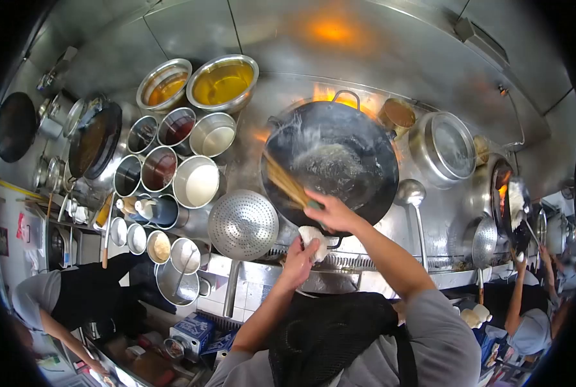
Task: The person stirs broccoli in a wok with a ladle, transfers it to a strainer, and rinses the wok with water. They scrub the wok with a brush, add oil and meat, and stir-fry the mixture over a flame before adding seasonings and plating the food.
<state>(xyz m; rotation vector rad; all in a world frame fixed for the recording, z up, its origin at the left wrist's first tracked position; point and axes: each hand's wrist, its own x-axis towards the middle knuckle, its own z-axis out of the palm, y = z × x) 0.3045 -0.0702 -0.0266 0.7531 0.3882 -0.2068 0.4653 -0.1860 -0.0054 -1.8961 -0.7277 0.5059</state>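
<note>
A large black wok [359, 180] sits over flames on the stove, with steaming, bubbling liquid in its bottom. My right hand [332, 213] is closed round the green-banded end of a bamboo wok brush [286, 182]. The bristles lie against the wok's left inner wall. At the near rim, my left hand [297, 260] grips a folded white cloth [313, 242] beside the wok's near loop handle. Left of the wok rests a perforated strainer [243, 224], its handle pointing towards me. A steel ladle [411, 193] lies on the right.
Two oil basins [223, 82] and several steel pots [196, 182] of sauces and powders crowd the left. A lidded steel pot [443, 147] stands to the right. Co-workers are at both sides; the person on the right [526, 309] handles a flaming wok.
</note>
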